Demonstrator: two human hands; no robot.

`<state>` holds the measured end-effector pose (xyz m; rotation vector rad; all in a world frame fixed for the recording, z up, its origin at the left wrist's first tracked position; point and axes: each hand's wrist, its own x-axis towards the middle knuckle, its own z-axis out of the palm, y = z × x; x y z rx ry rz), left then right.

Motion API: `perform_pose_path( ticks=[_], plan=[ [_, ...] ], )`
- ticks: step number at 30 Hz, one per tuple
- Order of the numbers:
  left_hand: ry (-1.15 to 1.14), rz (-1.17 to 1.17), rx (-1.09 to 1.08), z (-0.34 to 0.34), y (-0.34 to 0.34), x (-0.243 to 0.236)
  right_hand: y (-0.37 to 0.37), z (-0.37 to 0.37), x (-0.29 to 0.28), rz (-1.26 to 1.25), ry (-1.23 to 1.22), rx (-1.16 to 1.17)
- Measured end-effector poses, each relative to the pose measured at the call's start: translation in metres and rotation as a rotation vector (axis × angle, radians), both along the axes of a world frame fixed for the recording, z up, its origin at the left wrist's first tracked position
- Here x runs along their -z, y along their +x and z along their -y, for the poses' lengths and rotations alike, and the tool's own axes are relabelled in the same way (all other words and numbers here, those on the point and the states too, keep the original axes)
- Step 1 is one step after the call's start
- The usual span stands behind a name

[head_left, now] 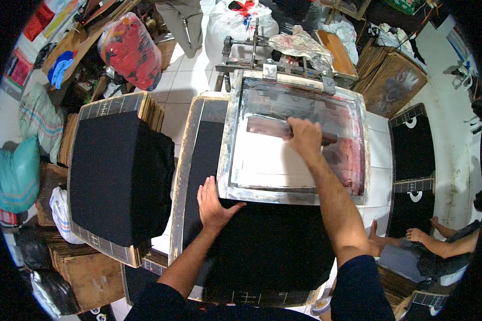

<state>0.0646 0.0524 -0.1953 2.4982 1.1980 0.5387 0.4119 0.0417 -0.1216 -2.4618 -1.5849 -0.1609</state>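
Note:
A screen printing frame (294,196) with a paint-stained rim lies over a board covered in black fabric (268,246). My right hand (305,136) is closed round a squeegee (265,127), which lies crosswise on the mesh. White ink (268,160) covers the mesh on the near side of the squeegee, and reddish stains mark its right part. At the frame's near left corner is my left hand (214,207), thumb spread away from the stretched fingers. It rests against the corner and the black fabric, holding nothing. The mesh hides the fabric beneath it.
On the left, black fabric (107,176) is draped over a stack of boards. Metal clamps (270,71) hold the frame's far edge. Boards with black printed fabric (412,144) stand at the right, where another person's hand (415,234) shows. A red bundle (134,51) lies at the far left.

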Motion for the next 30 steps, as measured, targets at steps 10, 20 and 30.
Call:
perform_pose_path(
  ticks=[10,20,30],
  plan=[
    [0.003,-0.006,0.007,0.000,0.003,-0.005,-0.011,0.006,0.011,0.113,0.093,-0.044],
    [-0.003,-0.020,-0.001,-0.003,0.000,0.000,-0.005,0.012,0.004,-0.078,-0.120,-0.063],
    [0.078,0.009,0.024,0.000,0.000,0.005,-0.002,-0.009,0.007,0.074,0.018,-0.040]
  ],
)
